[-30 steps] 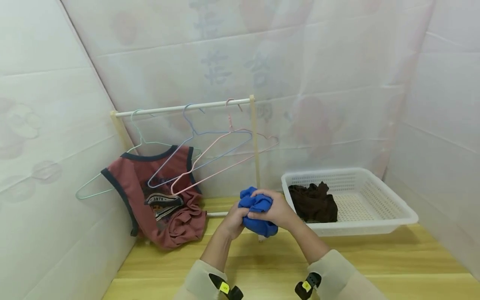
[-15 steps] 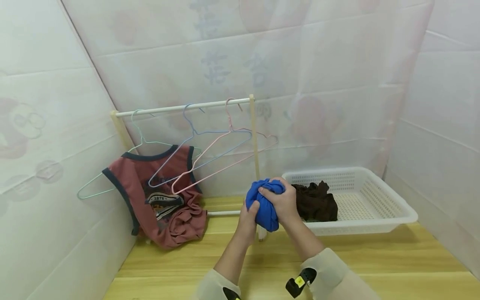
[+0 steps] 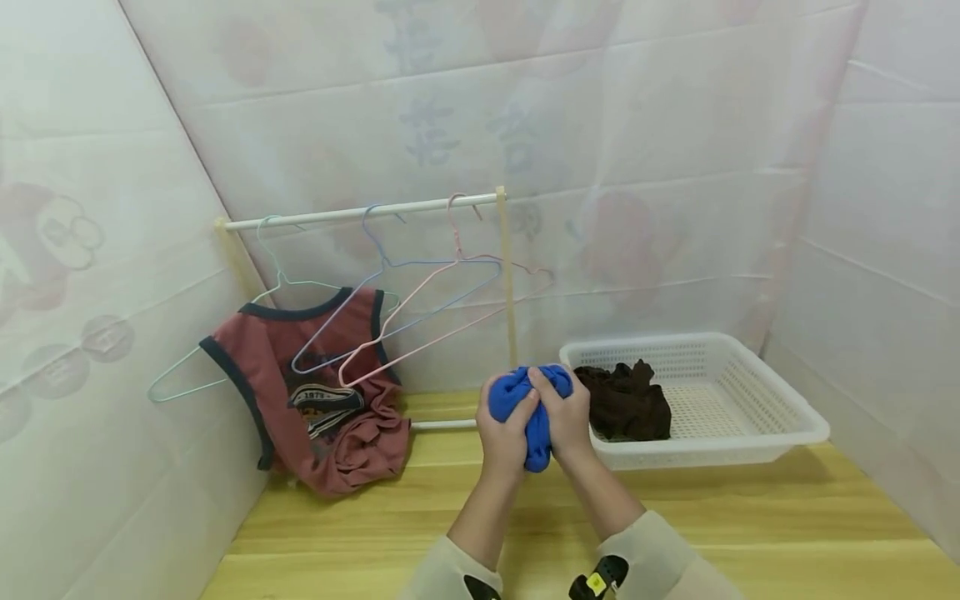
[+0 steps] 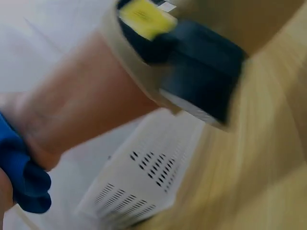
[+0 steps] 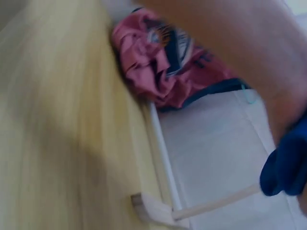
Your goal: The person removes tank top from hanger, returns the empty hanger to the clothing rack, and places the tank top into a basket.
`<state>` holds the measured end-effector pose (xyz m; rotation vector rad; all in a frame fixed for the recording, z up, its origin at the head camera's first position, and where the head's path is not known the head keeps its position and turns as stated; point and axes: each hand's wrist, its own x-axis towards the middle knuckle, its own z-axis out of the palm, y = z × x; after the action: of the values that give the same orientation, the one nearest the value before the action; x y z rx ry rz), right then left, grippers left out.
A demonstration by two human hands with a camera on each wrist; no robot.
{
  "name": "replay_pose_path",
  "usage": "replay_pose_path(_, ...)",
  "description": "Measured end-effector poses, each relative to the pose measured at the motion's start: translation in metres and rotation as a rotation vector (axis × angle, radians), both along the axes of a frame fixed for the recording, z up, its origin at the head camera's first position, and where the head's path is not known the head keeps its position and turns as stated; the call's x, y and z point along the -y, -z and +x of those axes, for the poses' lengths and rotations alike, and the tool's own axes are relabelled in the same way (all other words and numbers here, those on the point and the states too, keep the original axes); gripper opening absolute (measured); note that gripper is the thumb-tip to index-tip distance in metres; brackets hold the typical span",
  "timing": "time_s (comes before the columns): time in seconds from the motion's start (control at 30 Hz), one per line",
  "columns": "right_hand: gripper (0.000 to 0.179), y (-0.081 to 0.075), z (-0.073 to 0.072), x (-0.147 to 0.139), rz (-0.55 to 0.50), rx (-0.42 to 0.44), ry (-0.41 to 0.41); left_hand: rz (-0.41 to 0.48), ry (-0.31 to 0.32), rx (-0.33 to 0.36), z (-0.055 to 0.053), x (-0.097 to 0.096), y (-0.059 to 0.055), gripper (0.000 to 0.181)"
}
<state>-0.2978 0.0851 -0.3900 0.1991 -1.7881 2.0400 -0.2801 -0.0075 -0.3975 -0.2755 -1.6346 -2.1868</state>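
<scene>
A bunched blue cloth is gripped between both hands above the table, in front of the rack's right post. My left hand wraps its left side and my right hand its right side, thumbs on top near each other. A tail of the cloth hangs below the palms. At the left edge of the left wrist view, folds of the blue cloth show against a hand. The right wrist view catches a blue fold at its right edge. Most of the fingers behind the cloth are hidden.
A rack with a white rod stands at left. On it hang a red sleeveless shirt on a green hanger, a blue hanger and a pink hanger. At right, a white basket holds dark brown cloth.
The blue cloth has been turned and squeezed into a tighter bundle between the hands. Both hands have shifted slightly right, and the left hand has come round the cloth's left side.
</scene>
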Motion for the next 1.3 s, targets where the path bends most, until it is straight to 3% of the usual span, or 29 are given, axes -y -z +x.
replay_pose_path(0.1,0.037,0.008,0.002,-0.005,0.213,-0.13,-0.044,0.056,-0.037,0.018,-0.006,0.002,-0.006,0.033)
replay_pose_path(0.17,0.055,0.011,0.006,-0.012,0.355,-0.195,-0.087,0.087,-0.041,0.037,-0.01,0.002,-0.012,0.031)
replay_pose_path(0.33,0.099,0.006,0.012,-0.038,0.592,-0.234,-0.134,0.136,0.047,0.117,-0.015,-0.011,-0.023,0.035)
replay_pose_path(0.5,0.091,0.002,0.01,-0.075,0.694,-0.274,-0.057,0.104,0.175,0.177,-0.02,-0.035,-0.021,0.041)
replay_pose_path(0.63,0.07,0.005,0.004,-0.106,0.737,-0.36,0.1,-0.009,0.371,0.171,-0.024,-0.052,-0.007,0.053)
replay_pose_path(0.73,0.062,0.007,-0.003,-0.13,0.713,-0.365,0.204,-0.194,0.489,0.09,-0.029,-0.066,0.009,0.059)
replay_pose_path(0.8,0.058,0.007,-0.01,-0.146,0.673,-0.324,0.258,-0.429,0.486,0.036,-0.03,-0.075,0.019,0.067)
replay_pose_path(0.87,0.056,0.006,-0.018,-0.161,0.635,-0.258,0.32,-0.755,0.415,-0.017,-0.03,-0.084,0.027,0.077)
replay_pose_path(0.97,0.056,0.006,-0.032,-0.182,0.611,-0.134,0.418,-1.311,0.235,-0.1,-0.028,-0.098,0.036,0.085)
replay_pose_path(1.0,0.057,0.006,-0.036,-0.188,0.617,-0.093,0.45,-1.468,0.172,-0.133,-0.029,-0.103,0.038,0.086)
replay_pose_path(1.07,0.06,0.008,-0.045,-0.199,0.634,-0.027,0.507,-1.697,0.074,-0.204,-0.029,-0.112,0.043,0.08)
replay_pose_path(1.17,0.065,0.011,-0.06,-0.208,0.687,0.04,0.56,-1.886,-0.017,-0.268,-0.03,-0.119,0.049,0.07)
replay_pose_path(1.3,0.068,0.017,-0.078,-0.217,0.795,0.11,0.596,-1.971,-0.104,-0.33,-0.03,-0.123,0.054,0.069)
